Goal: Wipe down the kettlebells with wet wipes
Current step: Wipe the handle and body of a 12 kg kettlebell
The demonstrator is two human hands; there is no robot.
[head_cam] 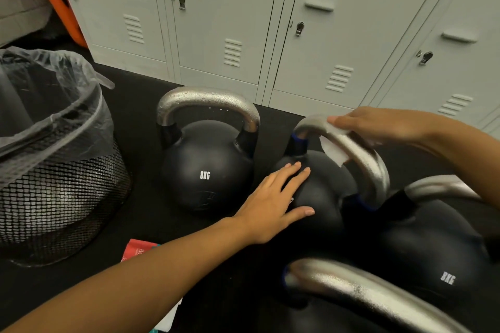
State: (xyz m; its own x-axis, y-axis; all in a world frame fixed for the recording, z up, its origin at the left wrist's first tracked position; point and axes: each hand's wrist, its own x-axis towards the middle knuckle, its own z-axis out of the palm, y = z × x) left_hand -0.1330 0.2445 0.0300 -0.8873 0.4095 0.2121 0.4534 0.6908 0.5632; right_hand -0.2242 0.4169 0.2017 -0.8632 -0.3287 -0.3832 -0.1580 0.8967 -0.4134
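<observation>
We see a far wall of pale grey metal lockers (319, 35) standing on a black rubber floor (140, 94). At the left stands a black wire-mesh waste basket (62, 197) lined with a clear plastic bag. Four kettlebells sit on the floor. The far-left black round kettlebell marked 8KG (208, 170) stands upright, its silver handle beaded with water drops. Just right of it is the middle black kettlebell with blue-banded silver handle (322, 192). At the right, touching it, stands another black kettlebell marked 8KG (422, 249), and at the near edge the blurred silver handle of a fourth kettlebell (359, 289) shows.

Our left hand (273, 208) lies flat with straight fingers on the body of the middle kettlebell, its grip released. Our right hand (378, 127) has its grip clenched round a white wet wipe (334, 149), pressing it on that kettlebell's handle.

Near our left forearm, a red and teal packet (138, 250) lies on the floor, partly hidden.
</observation>
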